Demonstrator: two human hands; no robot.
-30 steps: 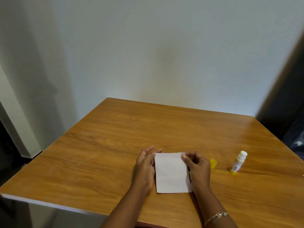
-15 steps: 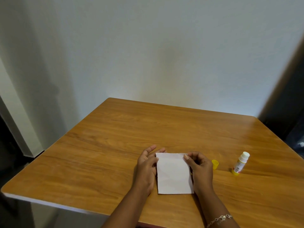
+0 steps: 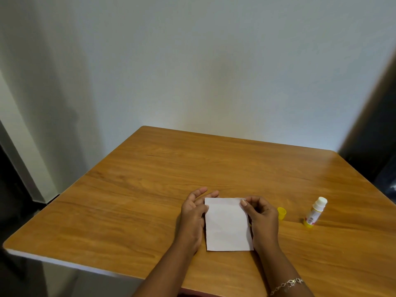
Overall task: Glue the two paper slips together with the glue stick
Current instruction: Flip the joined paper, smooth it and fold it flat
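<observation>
The paper slips [image 3: 228, 227] lie stacked on the table [image 3: 150, 189] between the left hand [image 3: 192, 217], resting loose at one edge, and the right hand [image 3: 262, 219], pinching the top corner, while the uncapped glue stick [image 3: 315, 213] stands nearby, so only pressing seems left.

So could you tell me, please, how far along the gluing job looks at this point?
Gluing looks done: the glue stick stands uncapped at the right, its yellow cap apart. In hand: the left hand and right hand flank the white paper, lying as one sheet, apparently pressing its edges. Left: finish pressing, recap the stick.
</observation>
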